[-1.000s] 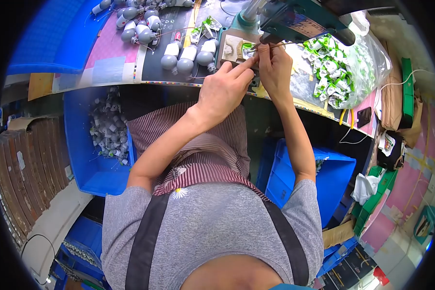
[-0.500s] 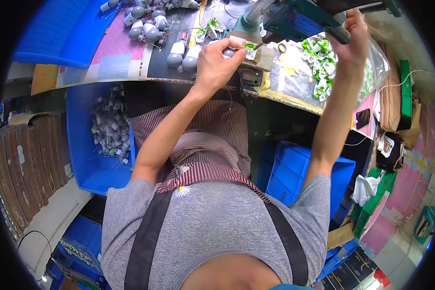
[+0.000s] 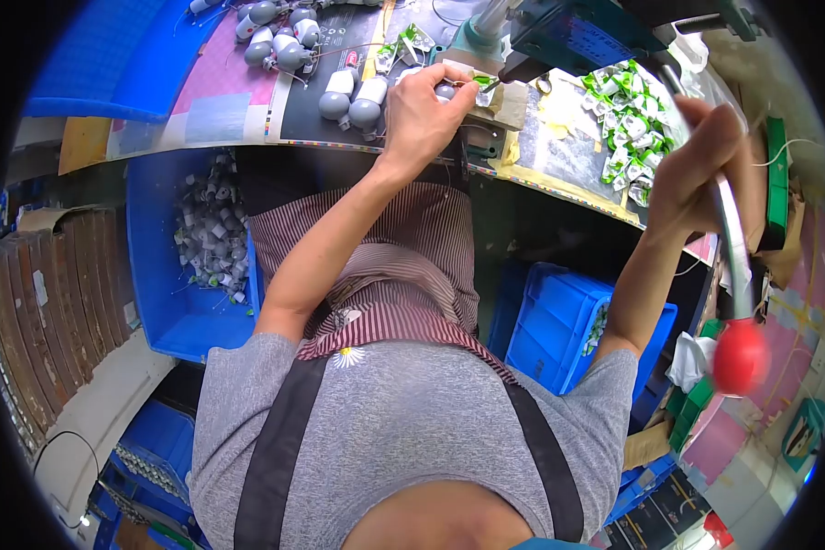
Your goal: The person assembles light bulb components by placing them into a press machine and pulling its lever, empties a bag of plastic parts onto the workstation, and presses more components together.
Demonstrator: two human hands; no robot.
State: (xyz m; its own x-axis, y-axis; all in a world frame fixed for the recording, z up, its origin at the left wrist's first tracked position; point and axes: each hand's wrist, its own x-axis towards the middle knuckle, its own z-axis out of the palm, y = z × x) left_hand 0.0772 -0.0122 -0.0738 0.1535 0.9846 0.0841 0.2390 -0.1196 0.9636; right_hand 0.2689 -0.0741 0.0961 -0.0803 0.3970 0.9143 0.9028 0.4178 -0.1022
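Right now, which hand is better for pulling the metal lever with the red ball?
Probably the right hand: it is on the metal lever that ends in the red ball. The left hand is farther off, its fingertips beside the small green-and-white piece at the hand press.

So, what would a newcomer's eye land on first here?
Probably the bright red ball knob at the right, on the lever gripped by the right hand. Next, the heap of green-and-white pieces right of the green press, then the gray-and-white bulbs lying just left of the left hand.
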